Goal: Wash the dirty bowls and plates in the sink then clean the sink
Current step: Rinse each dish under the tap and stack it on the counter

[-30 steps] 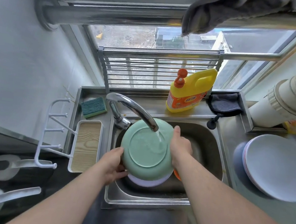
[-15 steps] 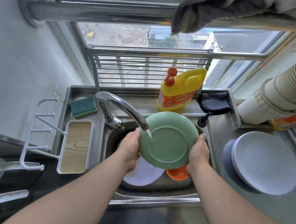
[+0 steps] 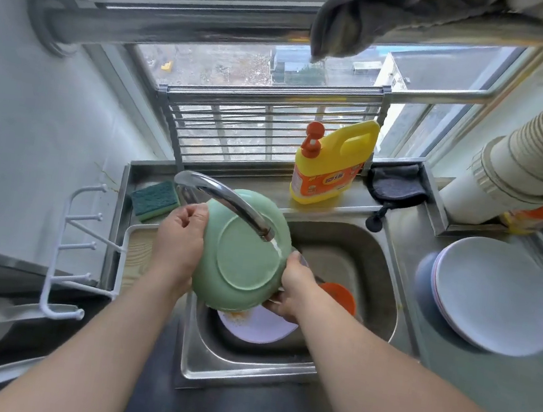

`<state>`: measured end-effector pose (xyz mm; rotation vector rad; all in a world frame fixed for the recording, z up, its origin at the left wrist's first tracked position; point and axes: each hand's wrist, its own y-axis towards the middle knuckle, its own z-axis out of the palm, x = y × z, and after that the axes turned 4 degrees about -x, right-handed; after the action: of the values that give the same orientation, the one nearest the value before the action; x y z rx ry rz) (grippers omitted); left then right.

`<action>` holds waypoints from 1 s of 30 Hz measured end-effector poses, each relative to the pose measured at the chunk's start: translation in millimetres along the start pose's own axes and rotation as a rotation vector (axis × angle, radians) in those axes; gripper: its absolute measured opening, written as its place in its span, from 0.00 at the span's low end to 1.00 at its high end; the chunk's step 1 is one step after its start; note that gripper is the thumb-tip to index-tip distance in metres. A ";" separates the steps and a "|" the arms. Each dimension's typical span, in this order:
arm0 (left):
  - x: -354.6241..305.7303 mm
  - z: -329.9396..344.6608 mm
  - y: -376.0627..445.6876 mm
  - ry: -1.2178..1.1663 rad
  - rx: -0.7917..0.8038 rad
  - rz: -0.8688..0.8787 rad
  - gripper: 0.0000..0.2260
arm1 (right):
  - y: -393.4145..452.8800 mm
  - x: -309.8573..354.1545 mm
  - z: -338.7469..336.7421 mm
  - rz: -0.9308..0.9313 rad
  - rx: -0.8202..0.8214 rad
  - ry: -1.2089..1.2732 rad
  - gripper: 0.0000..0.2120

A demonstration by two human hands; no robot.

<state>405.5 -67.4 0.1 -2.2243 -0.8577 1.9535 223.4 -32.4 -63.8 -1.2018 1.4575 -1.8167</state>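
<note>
Clearly the washing is partway through. Both hands hold a pale green round plate (image 3: 244,254) tilted over the steel sink (image 3: 386,290), its underside up under the thin stream from the curved chrome tap (image 3: 229,203). The left hand (image 3: 178,245) grips the plate's left edge, fingers curled over the rim; the right hand (image 3: 290,291) pinches the lower right edge, thumb on top and the other fingers tucked beneath. On the desk to the right sits a stack of pale blue-white plates (image 3: 496,294), which I take to be finished ones. Left to do, by my reckoning: a lilac plate (image 3: 258,325) with orange crumbs lying in the basin, an orange bowl (image 3: 341,296) beside it, then the sink itself. The green scrubbing sponge (image 3: 155,199) lies on the ledge at the back left and the yellow detergent jug (image 3: 332,165) stands behind the sink.

Hidden from me: the green plate's upper face, so I cannot say whether it is clean; most of the orange bowl behind the right forearm; and the sink floor beneath the plates.
</note>
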 end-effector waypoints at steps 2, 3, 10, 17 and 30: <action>11.6 -13.7 0.2 -0.039 -0.073 -0.048 0.09 | -5.1 -5.6 5.1 -0.017 0.021 -0.112 0.26; 18.0 -19.4 -1.0 -0.061 -0.113 -0.076 0.09 | -4.7 -8.0 6.3 -0.016 0.031 -0.142 0.26; 61.4 -20.1 -33.0 -0.100 -0.258 -0.254 0.11 | -1.3 -4.8 -13.4 -0.065 0.001 -0.122 0.20; 68.5 24.8 -51.9 -0.038 0.077 -0.531 0.15 | -6.5 23.1 -73.5 -0.287 -0.182 -0.121 0.19; 21.6 46.2 -48.5 -0.105 0.287 -0.661 0.25 | -59.2 38.3 -105.3 -0.514 -0.229 -0.215 0.14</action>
<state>345.8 -31.3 -9.1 -1.4391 -1.0664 1.7317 121.3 5.1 1.3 -1.9684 1.3408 -1.7828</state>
